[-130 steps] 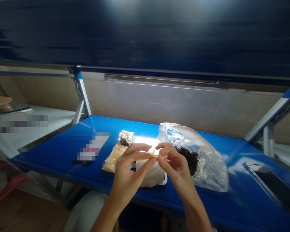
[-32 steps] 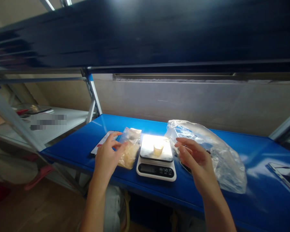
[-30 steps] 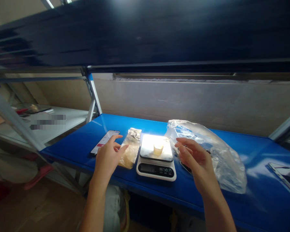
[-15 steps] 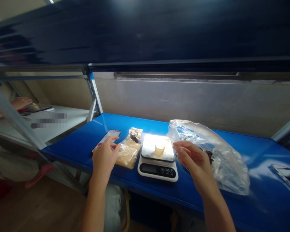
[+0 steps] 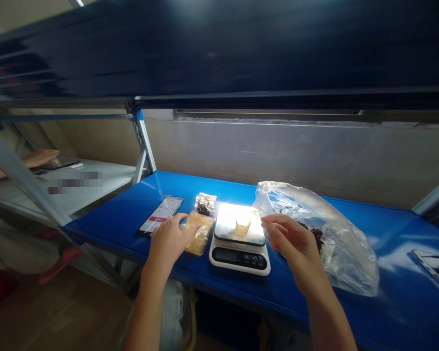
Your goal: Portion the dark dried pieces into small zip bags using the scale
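Note:
My left hand [image 5: 170,239] lies on the left part of a yellowish packet [image 5: 200,233] on the blue shelf [image 5: 139,195], fingers stretched over it. My right hand [image 5: 291,241] hovers with loosely spread fingers and holds nothing, right of a white kitchen scale [image 5: 239,241] and touching a large clear plastic bag [image 5: 336,243] with dark contents. A small pale cup [image 5: 242,225] stands on the scale's brightly lit plate. Behind the packet lies a small clear bag [image 5: 206,203] of dark bits.
A phone [image 5: 161,213] with a lit screen lies left of the packet, and another phone [image 5: 433,261] lies at the far right edge. Another person's hand [image 5: 40,157] rests on a white table to the left. A dark shelf hangs low overhead.
My left hand set the yellowish packet down, drew back, then moved right onto it. My right hand stayed by the big bag. The other person's hand appeared at the left.

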A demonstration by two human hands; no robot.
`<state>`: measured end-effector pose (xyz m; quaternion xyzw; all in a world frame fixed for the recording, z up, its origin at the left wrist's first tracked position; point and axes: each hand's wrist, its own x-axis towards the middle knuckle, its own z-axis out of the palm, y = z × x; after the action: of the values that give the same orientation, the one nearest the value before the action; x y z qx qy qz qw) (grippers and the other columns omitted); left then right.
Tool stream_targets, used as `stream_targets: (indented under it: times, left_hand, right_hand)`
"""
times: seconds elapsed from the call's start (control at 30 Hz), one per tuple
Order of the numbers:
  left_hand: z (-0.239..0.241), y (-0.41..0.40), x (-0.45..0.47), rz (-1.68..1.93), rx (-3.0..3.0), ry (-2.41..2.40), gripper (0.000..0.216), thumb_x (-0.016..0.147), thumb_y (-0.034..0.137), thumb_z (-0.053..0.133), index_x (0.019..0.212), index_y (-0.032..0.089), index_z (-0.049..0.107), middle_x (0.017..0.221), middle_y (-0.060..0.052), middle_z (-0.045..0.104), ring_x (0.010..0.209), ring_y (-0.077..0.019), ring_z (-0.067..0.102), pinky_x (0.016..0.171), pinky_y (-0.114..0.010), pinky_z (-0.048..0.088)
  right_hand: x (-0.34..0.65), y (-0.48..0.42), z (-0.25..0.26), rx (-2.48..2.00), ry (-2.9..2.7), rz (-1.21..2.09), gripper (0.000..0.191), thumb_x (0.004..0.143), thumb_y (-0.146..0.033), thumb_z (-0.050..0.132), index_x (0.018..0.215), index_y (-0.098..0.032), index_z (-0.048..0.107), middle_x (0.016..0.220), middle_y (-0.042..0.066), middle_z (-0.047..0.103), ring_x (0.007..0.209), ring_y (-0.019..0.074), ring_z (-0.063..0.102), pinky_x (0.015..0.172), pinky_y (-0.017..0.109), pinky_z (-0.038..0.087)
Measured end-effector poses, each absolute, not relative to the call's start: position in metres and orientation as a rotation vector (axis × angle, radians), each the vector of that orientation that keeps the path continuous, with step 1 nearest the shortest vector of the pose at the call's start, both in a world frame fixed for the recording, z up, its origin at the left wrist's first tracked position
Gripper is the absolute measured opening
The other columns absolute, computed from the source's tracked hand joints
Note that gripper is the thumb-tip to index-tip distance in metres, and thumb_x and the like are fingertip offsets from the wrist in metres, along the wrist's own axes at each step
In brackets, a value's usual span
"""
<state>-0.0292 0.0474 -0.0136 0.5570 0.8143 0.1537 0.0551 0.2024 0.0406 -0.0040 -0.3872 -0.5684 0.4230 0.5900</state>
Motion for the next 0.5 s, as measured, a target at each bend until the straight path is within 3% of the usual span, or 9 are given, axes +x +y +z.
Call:
stream_targets:
  times: [0.5]
  left_hand:
    - [-0.017, 0.048, -0.010, 0.305, 1.815, 2.503, 0.056, 0.084, 0.053, 0.055, 0.128, 0.018, 0.056, 0.116, -0.012, 0.066, 0.112, -0.0300, 0.058, 0.086, -0.034, 0.045]
  right_hand:
    - [0.201, 0.040, -0.003, -0.900, -1.316, 0.971, 0.014, 0.078, -0.036, 0.066, 0.076, -0.023, 0.071, 0.057, -0.003, 0.051, 0.053, 0.0100, 0.037, 0.049, 0.023, 0.030]
